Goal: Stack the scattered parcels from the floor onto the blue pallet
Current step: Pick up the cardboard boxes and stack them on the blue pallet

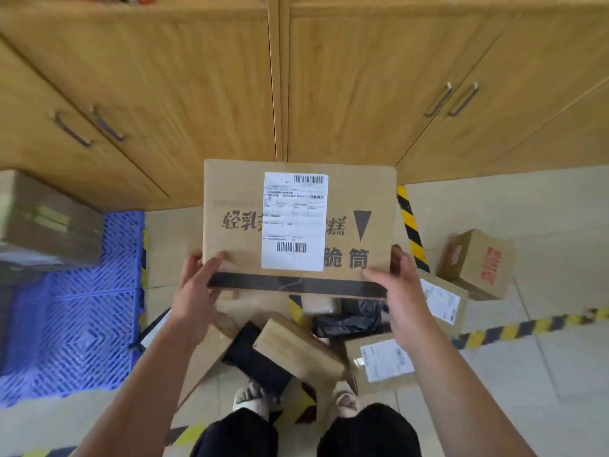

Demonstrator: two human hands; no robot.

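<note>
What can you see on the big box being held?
The big box is brown cardboard, held above the scattered parcels. Its upward face shows a white shipping label with barcodes, black printed characters, a black triangle and a dark strip along the near edge. The left hand grips its near left corner, the right hand its near right.

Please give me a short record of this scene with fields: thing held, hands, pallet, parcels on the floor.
held: large cardboard box with a white label, over the floor parcels
hands: left hand and right hand grip its near corners
pallet: blue pallet at the left, stacked parcels on its far part
floor: red-printed box, black bag, labelled box, among others
</note>
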